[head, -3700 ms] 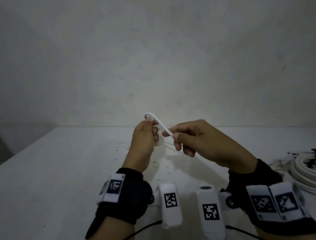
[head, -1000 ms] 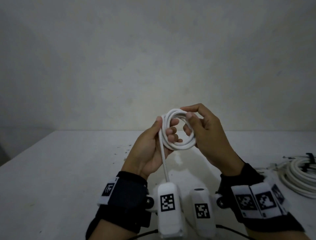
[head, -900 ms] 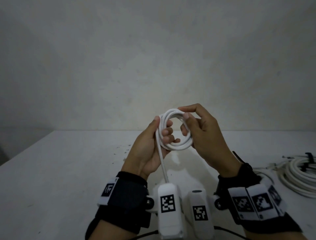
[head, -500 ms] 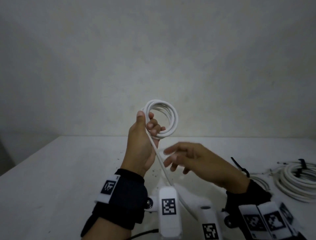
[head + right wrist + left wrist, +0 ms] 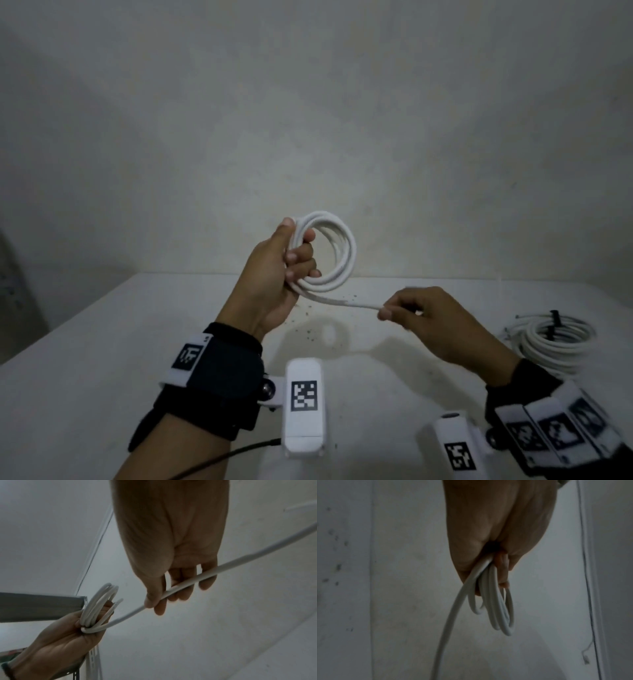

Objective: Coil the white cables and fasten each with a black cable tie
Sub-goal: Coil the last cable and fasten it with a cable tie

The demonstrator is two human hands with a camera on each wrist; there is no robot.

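The wall (image 5: 308,120) is filling the upper part of the head view, pale and bare; below it the table (image 5: 85,394) is spreading out white, with dark specks scattered on it under the hands; at its right edge a pile (image 5: 551,342) of coiled white cables is lying flat, with a black tie (image 5: 554,323) standing up across its loops, well apart from both hands.

The left hand (image 5: 274,284) is being held up above the table, palm turned toward the person, its fingers curling round one side of the coil (image 5: 330,253) and the thumb pressing along the coil's outer edge; the right hand (image 5: 431,325) is sitting lower and to the right, above the table, its thumb and fingers closing round the free strand (image 5: 337,301); the right wrist view is showing that strand running across the fingers and under the thumb, then trailing off past the hand.

The coil is hanging in the air in several round loops, upright, against the wall behind; in the left wrist view the loops (image 5: 494,608) are dangling from the clenched fingers, with one strand leaving the bunch and curving away downward; the strand is stretching from the bottom of the coil rightward, nearly level, to the right hand; the coil is bearing no tie.
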